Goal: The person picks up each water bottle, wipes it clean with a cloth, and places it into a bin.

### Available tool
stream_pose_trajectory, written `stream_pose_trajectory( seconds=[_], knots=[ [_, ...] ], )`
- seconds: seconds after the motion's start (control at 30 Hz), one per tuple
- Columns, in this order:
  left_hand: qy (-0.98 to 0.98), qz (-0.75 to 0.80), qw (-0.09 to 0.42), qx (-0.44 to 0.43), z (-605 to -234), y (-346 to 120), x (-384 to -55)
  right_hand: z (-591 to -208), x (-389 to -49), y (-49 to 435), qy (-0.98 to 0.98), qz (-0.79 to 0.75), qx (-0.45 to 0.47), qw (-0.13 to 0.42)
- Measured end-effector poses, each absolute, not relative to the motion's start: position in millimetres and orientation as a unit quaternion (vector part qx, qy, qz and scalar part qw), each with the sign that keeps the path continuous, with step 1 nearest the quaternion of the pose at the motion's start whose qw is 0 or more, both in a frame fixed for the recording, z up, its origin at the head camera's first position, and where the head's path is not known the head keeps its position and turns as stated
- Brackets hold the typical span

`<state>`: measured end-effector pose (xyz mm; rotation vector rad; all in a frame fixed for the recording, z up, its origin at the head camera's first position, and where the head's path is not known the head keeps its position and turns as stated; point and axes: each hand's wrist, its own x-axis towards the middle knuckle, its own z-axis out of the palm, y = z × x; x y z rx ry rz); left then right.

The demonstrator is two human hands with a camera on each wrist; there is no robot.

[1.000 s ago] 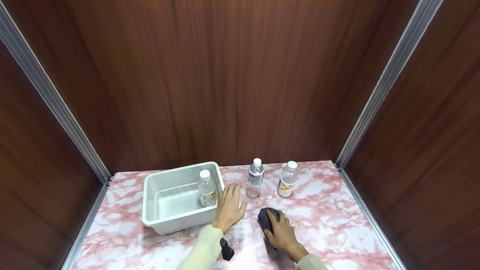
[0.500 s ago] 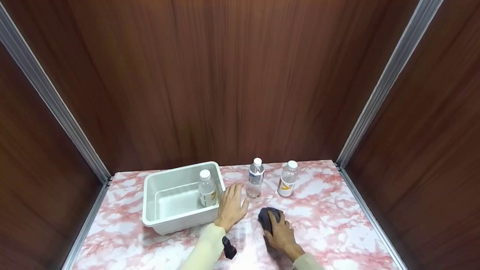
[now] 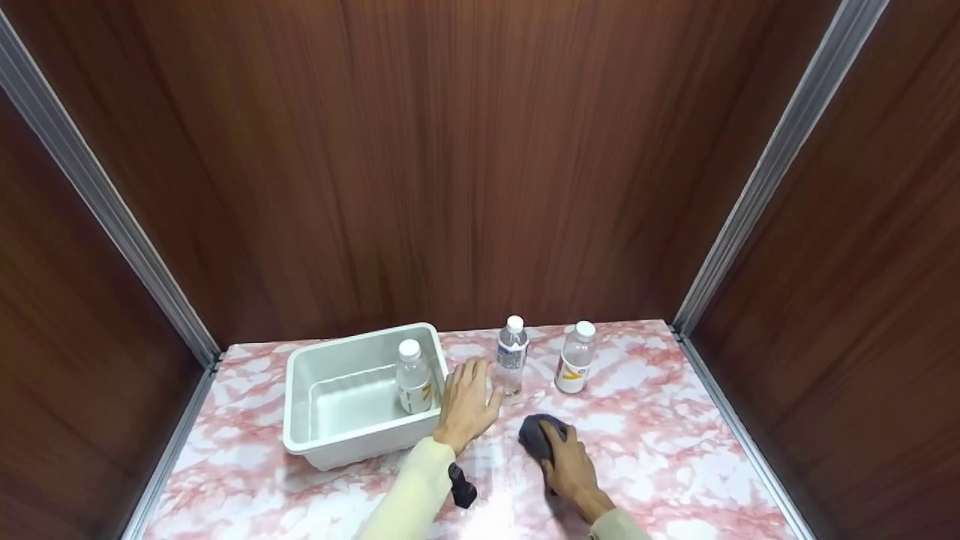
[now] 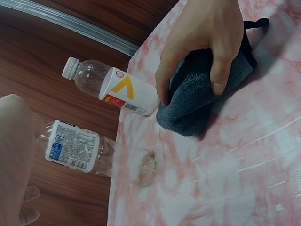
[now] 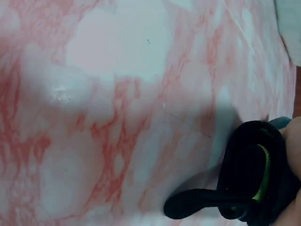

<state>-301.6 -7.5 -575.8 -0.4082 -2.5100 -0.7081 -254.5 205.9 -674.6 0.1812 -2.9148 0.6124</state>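
My right hand [image 3: 571,466] grips a bunched dark grey cloth [image 3: 534,438] against the marbled tabletop, right of centre. In the left wrist view the thumb and fingers curl over the folded cloth [image 4: 190,101]. My left hand [image 3: 466,405], fingers loosely extended, is beside the right wall of a pale grey bin [image 3: 367,433] and holds nothing. Close by its fingertips stands a clear bottle with a white cap [image 3: 513,352]. To the right of that stands a bottle with a yellow-marked label [image 3: 574,367]. The right wrist view shows mostly tabletop and a black strap [image 5: 249,165].
Inside the bin, at its right end, a similar white-capped bottle [image 3: 413,379] stands upright. Shiny streaks [image 4: 263,146] mark the tabletop near the cloth. Brown wood-look panels [image 3: 465,187] with metal corner rails [image 3: 780,157] enclose the table at the back and sides.
My right hand has shifted slightly to the right with the cloth in its grip. My left hand has edged right, nearer the clear bottle. The bin and bottles stay put.
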Motion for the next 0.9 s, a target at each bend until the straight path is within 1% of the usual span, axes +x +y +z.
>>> stream_pose_trajectory(
  seconds=[0.23, 0.47, 0.73, 0.9],
  knots=[
    [-0.924, -0.241, 0.253, -0.154, -566, -4, -314, -660, -257, 215, -0.968, 0.230, 0.055, 0.088],
    [-0.932, -0.238, 0.223, -0.160, -553, 0, -325, -635, -260, 222, -0.962, 0.246, 0.058, 0.103],
    [-0.941, -0.223, 0.193, -0.166, -542, 9, -345, -617, -257, 227, -0.952, 0.252, 0.078, 0.154],
    [-0.947, -0.210, 0.181, -0.163, -539, 14, -355, -609, -257, 226, -0.949, 0.253, 0.091, 0.167]
  ],
)
